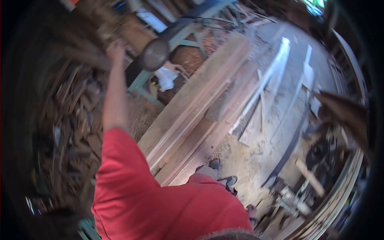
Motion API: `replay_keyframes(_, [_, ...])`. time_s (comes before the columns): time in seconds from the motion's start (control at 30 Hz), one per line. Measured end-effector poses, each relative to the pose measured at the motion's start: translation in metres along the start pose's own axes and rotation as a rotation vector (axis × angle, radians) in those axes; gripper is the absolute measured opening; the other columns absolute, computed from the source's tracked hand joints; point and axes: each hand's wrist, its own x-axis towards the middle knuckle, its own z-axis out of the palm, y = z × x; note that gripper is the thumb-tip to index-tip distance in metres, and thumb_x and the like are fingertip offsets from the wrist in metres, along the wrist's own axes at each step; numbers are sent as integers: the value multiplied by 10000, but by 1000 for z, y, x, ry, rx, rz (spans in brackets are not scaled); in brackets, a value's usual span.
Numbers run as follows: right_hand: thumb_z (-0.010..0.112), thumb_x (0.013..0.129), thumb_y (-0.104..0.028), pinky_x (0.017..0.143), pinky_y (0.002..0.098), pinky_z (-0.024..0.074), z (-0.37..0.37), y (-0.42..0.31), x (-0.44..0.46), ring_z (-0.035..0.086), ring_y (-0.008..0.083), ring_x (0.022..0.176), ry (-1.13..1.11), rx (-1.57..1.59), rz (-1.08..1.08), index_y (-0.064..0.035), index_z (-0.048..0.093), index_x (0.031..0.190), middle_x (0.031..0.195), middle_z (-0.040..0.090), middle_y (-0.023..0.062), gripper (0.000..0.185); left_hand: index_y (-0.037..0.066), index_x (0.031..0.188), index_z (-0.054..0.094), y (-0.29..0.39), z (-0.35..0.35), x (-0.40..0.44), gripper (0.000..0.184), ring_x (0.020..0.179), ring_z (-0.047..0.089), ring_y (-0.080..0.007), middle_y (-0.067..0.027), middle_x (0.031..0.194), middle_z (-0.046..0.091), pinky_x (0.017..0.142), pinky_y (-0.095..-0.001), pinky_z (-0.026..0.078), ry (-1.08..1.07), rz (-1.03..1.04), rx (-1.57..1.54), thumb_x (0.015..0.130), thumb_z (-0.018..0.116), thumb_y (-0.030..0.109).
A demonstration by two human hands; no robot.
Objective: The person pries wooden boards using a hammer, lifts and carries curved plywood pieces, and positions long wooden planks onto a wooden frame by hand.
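Note:
My left arm stretches out to the upper left, and my left hand [116,50] is at a blurred brown wooden piece [86,54]. Its fingers look curled, but motion smears them, so I cannot make out a grip. To the right of that hand is a dark round disc [155,54] at the end of a green-framed bench [176,42]. My right hand [251,211] hangs low beside my red shirt, partly hidden by it. Whether its fingers hold anything does not show.
Long planks [200,88] lie on the floor ahead of my sandalled feet [216,164]. Wood offcuts [80,124] are heaped on the left. A white cloth or bag [166,78] hangs by the bench. Sheets [340,196] and a wooden block [310,176] are at the right.

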Motion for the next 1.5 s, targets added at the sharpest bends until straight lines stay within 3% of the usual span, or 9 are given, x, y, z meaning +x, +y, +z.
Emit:
replay_keyframes(0.17, [648, 907, -127, 595, 345, 563, -3, 106, 40, 661, 203, 741, -5, 322, 166, 22, 630, 1125, 911, 680, 112, 265, 3, 945, 724, 35, 18, -28, 212, 619, 680, -147, -62, 772, 722, 586, -291, 535, 133, 79, 127, 960, 606, 179])
replay_keyframes(0.53, [605, 933, -173, 500, 313, 506, -13, -76, 2, 678, 212, 684, -63, 73, 205, 21, 564, 1218, 924, 670, 112, 347, -11, 928, 725, 36, 32, -14, 203, 602, 688, -133, -63, 748, 732, 605, -279, 543, 127, 45, 77, 930, 627, 167])
replay_keyframes(0.87, [622, 914, -186, 522, 305, 524, -3, -58, 14, 683, 214, 699, -22, 239, 184, 3, 567, 1240, 964, 678, 119, 381, 40, 932, 760, 28, 26, 4, 205, 663, 707, -118, -35, 772, 749, 664, -267, 555, 66, 77, 214, 922, 633, 200])
replay_keyframes(0.9, [609, 918, -253, 557, 314, 532, -4, -45, 16, 675, 193, 677, -60, 82, 7, -11, 650, 1124, 884, 686, 116, 321, 46, 938, 766, 20, 23, 10, 200, 692, 712, -126, -37, 781, 752, 684, -283, 560, 45, 111, 210, 916, 640, 200])
replay_keyframes(0.93, [573, 922, -322, 600, 342, 535, 2, 20, 47, 666, 202, 650, 104, -442, -508, -6, 702, 981, 787, 678, 140, 346, 53, 993, 764, -1, 12, 32, 208, 806, 712, -139, -70, 882, 758, 757, -286, 552, -36, 149, 133, 914, 639, 199])
replay_keyframes(0.97, [514, 949, -322, 702, 331, 566, 3, 13, 41, 702, 178, 826, -100, -186, 13, 15, 690, 1024, 905, 721, 150, 388, 60, 1076, 748, -8, 1, 48, 239, 937, 684, -158, -111, 1020, 739, 846, -289, 528, -113, 401, 598, 917, 628, 191])
replay_keyframes(1.0, [518, 945, -302, 673, 330, 557, 3, -34, 8, 695, 169, 780, -66, -178, 136, 3, 707, 997, 862, 719, 143, 362, 61, 1084, 742, -14, -4, 53, 242, 938, 684, -162, -111, 1025, 736, 841, -293, 527, -140, 572, 834, 917, 628, 193])
replay_keyframes(1.1, [584, 881, -357, 751, 440, 526, 19, -25, -9, 692, 305, 791, 108, -217, -26, -13, 721, 958, 871, 715, 199, 378, 64, 1106, 724, -36, -4, 38, 252, 941, 681, -173, -111, 1040, 727, 826, -302, 526, -190, 560, 763, 916, 627, 198])
replay_keyframes(1.5, [697, 861, -293, 736, 345, 567, 49, -18, -71, 709, 199, 715, 230, 32, 279, -42, 703, 1148, 955, 742, 148, 382, 76, 1198, 653, -88, -10, -77, 319, 955, 672, -215, -108, 1101, 692, 768, -340, 522, -265, 190, 577, 914, 626, 219])
